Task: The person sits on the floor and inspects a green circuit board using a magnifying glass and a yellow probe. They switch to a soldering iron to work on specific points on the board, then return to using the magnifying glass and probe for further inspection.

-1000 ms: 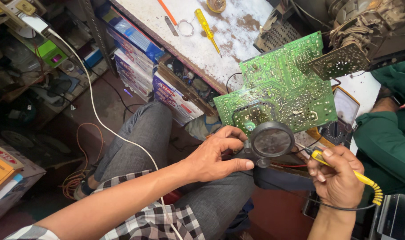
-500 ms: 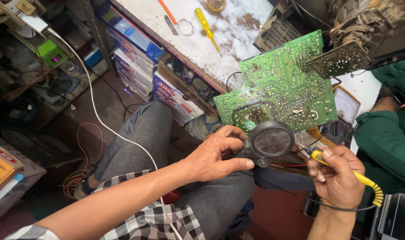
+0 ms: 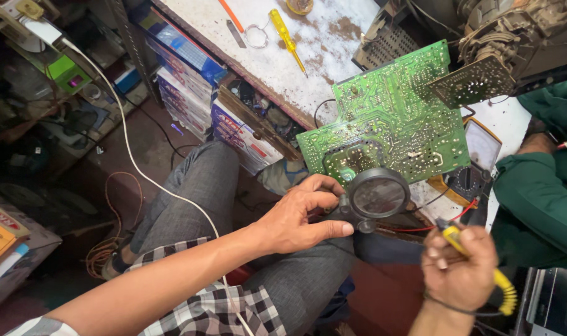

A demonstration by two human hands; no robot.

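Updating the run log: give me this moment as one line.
left hand: holds magnifying glass over green circuit board | right hand: grips yellow-handled tool | yellow screwdriver: on bench

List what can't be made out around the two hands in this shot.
Head view only:
- Tip of the yellow tool: hidden by the right hand.
- Board under the magnifier: blurred by the lens held in the left hand.
- Parts on the board: too small.
- Coworker's green sleeve: cut off by the right edge.

yellow screwdriver (image 3: 286, 31) on white bench (image 3: 333, 43) | white cable (image 3: 131, 155) | stacked boxes (image 3: 190, 87) | green sleeve (image 3: 535, 205)
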